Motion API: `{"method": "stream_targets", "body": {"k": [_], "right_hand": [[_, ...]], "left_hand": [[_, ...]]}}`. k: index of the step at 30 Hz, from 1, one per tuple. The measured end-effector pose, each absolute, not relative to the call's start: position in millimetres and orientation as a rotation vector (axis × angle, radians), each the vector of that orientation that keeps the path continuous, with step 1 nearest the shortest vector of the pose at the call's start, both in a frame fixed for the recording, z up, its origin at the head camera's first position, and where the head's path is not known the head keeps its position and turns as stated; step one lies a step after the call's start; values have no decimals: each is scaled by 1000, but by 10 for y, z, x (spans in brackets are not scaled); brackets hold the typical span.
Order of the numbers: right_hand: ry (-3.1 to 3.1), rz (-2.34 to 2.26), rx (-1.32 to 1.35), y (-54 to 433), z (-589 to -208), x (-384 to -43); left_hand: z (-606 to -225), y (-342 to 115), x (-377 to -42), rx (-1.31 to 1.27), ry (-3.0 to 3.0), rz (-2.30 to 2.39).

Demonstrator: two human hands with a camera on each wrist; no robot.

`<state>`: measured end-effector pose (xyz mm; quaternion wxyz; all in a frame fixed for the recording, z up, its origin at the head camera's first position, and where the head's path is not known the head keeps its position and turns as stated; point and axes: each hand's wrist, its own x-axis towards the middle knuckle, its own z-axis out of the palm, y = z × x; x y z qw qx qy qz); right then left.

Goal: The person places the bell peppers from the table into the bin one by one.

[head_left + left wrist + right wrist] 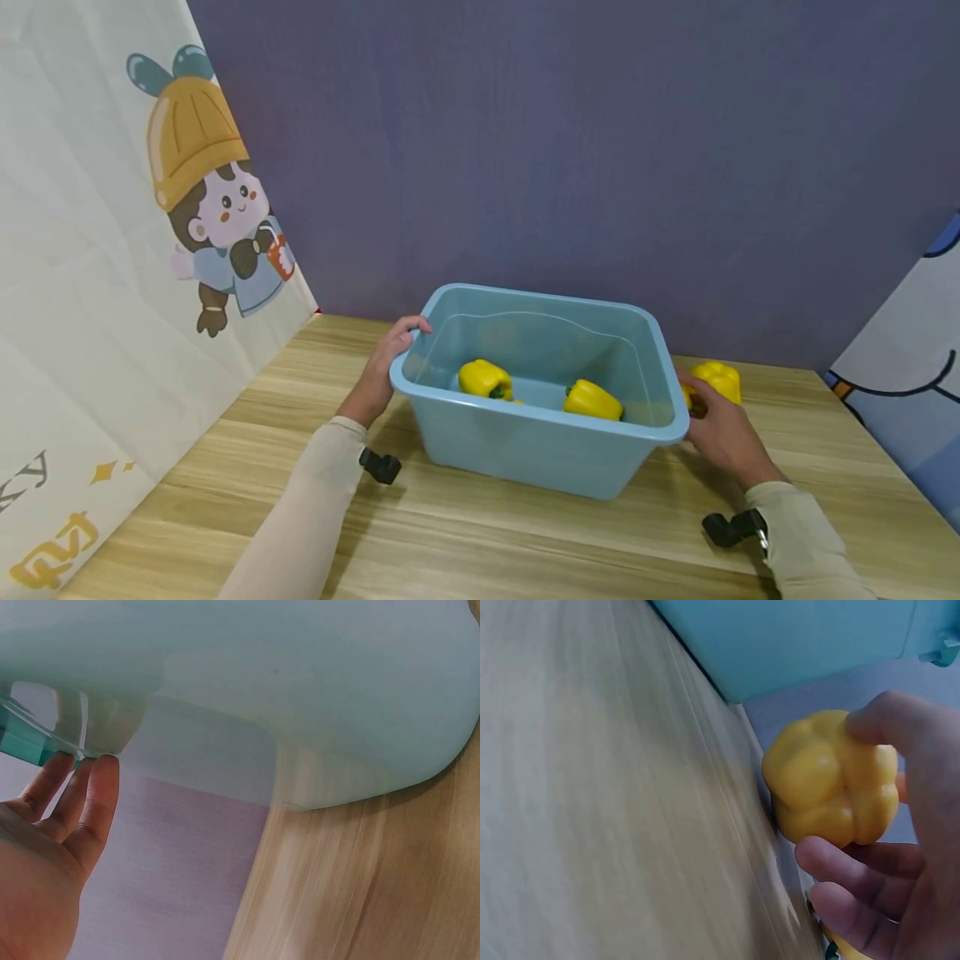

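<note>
A light-blue plastic bin [525, 446] stands on the table with yellow bell peppers inside, among them one at the left [483, 379] and one at the right [592, 402]. My left hand [386, 367] grips the bin's left rim; in the left wrist view its fingers [97, 802] touch the underside of the lip. Just beyond the bin's right end, my right hand [726, 433] holds a yellow bell pepper [829, 780] between thumb and fingers. Another yellow bell pepper [718, 381] lies behind that hand, partly hidden by it.
The wood-grain table [480, 533] runs back to a dark blue-grey wall panel [562, 150]. A white cartoon-printed sheet [82, 250] borders the left side. Another printed sheet [907, 367] borders the right.
</note>
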<state>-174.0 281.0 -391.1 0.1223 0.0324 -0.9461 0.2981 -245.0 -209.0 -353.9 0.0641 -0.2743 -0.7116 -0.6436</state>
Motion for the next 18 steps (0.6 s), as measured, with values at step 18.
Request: {"method": "stream_targets", "body": {"k": [18], "right_hand": [[-2726,1054,-41,2844,-3898,-1712]], "left_hand": [[-3551,-2100,-2458,-815,-2174,-1936]]}}
